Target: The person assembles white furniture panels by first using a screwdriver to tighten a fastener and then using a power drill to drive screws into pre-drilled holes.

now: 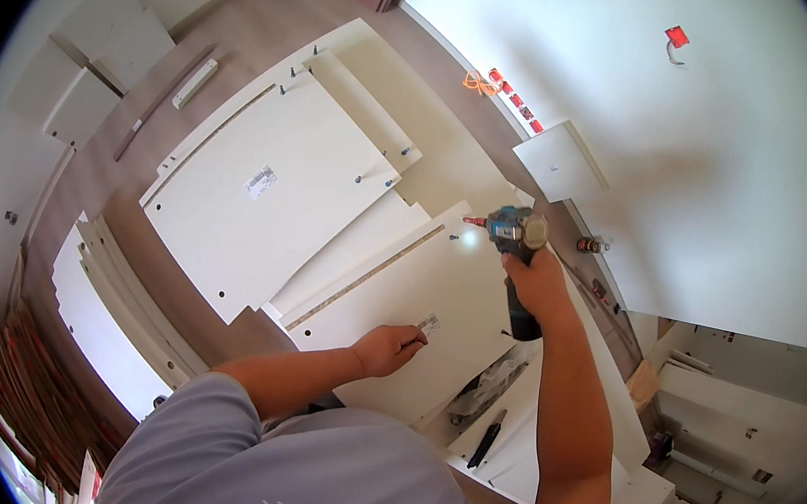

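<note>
My right hand (534,278) is wrapped round the handle of a teal and black cordless drill (515,228). The drill's reddish bit points left, above the far end of a white panel (378,294) in front of me. A bright spot of light falls on the panel beside a small upright connecting bolt (454,237). Lower on the same panel, my left hand (389,350) is closed, its fingertips beside a printed label (429,324); what they hold, if anything, is too small to make out. A second white panel (304,159) lies farther left, with several bolts standing along its edges.
A crumpled clear plastic bag (489,389) and a slim black tool (487,442) lie near my right forearm. Long white boards (120,303) are stacked at left, beside flattened cardboard (38,399). Along the far wall are red socket boxes (515,99) and an orange cable (480,83).
</note>
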The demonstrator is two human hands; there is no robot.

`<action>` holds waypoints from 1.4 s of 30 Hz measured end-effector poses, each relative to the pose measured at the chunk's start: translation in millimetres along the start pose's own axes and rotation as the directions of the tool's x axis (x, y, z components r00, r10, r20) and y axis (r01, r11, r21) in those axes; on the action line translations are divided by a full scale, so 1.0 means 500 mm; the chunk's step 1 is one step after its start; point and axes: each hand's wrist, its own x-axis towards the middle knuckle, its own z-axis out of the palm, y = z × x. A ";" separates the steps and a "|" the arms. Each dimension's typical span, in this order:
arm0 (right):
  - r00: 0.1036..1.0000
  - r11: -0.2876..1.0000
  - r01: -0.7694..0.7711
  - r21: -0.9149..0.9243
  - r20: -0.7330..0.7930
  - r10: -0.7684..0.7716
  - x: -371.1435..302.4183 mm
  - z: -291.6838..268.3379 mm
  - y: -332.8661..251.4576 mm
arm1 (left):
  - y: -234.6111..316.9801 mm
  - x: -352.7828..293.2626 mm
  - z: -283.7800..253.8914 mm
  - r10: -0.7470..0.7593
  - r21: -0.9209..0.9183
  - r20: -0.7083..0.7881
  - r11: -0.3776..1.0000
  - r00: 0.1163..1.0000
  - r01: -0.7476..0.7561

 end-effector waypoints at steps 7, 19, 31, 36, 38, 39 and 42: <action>0.996 0.988 -0.037 -0.149 0.080 0.050 0.047 -0.004 -0.078 | 0.018 -0.004 -0.012 0.036 0.062 0.037 0.997 0.999 -0.039; 0.988 1.000 0.000 -0.023 0.156 0.003 0.046 -0.027 -0.092 | 0.008 -0.020 0.006 0.123 0.141 -0.050 0.983 0.991 -0.115; 0.998 0.580 0.062 0.812 -0.045 -0.044 -0.405 -0.034 0.214 | 0.036 0.002 0.008 -0.580 -0.707 -0.128 0.622 0.805 0.336; 0.997 0.470 -0.051 0.881 0.020 0.071 -0.752 0.028 0.526 | 0.064 -0.104 0.092 -0.473 -0.848 -0.099 0.500 0.876 0.174; 0.989 0.426 -0.121 0.896 0.072 0.130 -0.876 0.028 0.603 | 0.090 -0.148 0.182 -0.525 -0.860 -0.114 0.478 0.843 0.181; 0.989 0.412 -0.120 0.903 0.070 0.133 -0.931 0.029 0.648 | 0.120 -0.162 0.236 -0.530 -0.868 -0.097 0.460 0.843 0.189; 0.984 0.373 -0.121 0.920 0.062 0.166 -1.091 0.032 0.780 | 0.145 -0.186 0.431 -0.466 -0.869 0.048 0.417 0.884 0.267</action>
